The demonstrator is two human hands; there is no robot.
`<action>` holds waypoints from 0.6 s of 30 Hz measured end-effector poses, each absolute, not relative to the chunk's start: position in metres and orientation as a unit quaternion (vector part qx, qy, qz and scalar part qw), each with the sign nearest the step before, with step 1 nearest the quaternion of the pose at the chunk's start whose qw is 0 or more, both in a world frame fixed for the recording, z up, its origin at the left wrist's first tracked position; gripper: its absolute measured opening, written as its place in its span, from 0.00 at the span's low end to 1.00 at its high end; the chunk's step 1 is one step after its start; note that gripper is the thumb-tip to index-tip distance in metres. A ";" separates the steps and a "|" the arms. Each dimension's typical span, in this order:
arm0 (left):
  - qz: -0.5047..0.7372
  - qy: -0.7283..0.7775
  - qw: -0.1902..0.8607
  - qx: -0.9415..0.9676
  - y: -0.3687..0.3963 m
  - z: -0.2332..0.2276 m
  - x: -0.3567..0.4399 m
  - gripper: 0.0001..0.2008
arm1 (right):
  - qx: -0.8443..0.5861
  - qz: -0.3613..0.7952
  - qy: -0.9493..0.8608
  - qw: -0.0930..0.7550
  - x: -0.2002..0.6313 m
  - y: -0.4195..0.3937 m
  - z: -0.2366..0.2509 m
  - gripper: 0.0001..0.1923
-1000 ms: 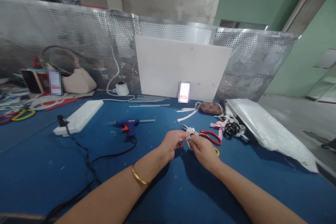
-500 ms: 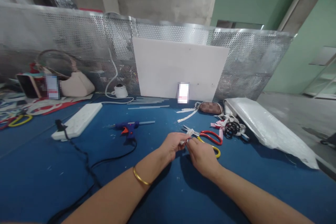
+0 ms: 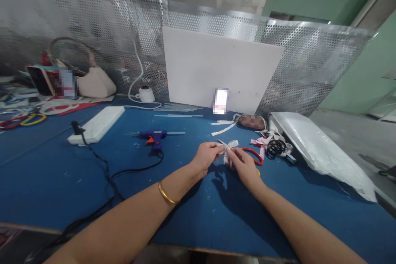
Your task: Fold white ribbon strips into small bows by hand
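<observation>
Between my two hands is a white ribbon bow (image 3: 229, 147) with loops and tails showing, held a little above the blue table. My left hand (image 3: 208, 157) pinches its left side, thumb and fingertips pressed together. From the other side my right hand (image 3: 245, 166) grips the bow near its middle with thumb and forefinger. Just behind my right hand lies a pair of scissors with red (image 3: 255, 154) and yellow handles, partly hidden by the fingers. Strips of white ribbon (image 3: 225, 129) lie beyond the hands.
A blue glue gun (image 3: 155, 137) lies left of my hands, its black cord trailing forward past a white power strip (image 3: 98, 125). Hair ties and ribbons (image 3: 275, 147), a brown checked pouch (image 3: 252, 121) and a white plastic package (image 3: 312, 148) lie right. A phone (image 3: 220, 101) leans on a white board (image 3: 213, 62).
The ribbon was bunched and mostly hidden by my fingers; now it shows as a bow with spread loops. My hands have moved slightly apart, and the view has tilted down.
</observation>
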State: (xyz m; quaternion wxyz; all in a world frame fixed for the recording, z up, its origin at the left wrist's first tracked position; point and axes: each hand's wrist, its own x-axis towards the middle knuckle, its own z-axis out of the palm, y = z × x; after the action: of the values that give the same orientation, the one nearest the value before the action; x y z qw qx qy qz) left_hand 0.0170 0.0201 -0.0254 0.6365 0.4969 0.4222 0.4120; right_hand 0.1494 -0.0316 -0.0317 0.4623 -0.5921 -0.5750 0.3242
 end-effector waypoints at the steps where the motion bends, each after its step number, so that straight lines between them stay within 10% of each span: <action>1: 0.419 0.414 0.623 0.516 0.019 -0.025 0.017 0.12 | -0.582 0.368 -0.528 0.497 0.151 -0.030 -0.030 0.17; 18: 0.454 0.416 0.552 0.562 0.021 -0.023 0.017 0.13 | -0.537 0.439 -0.357 0.625 0.177 -0.014 -0.017 0.20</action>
State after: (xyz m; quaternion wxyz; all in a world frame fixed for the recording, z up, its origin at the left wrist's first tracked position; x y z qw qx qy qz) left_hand 0.0165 0.0206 -0.0230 0.5522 0.5617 0.4162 0.4542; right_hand 0.1774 -0.0141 -0.0167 0.6248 -0.5374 -0.3574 0.4395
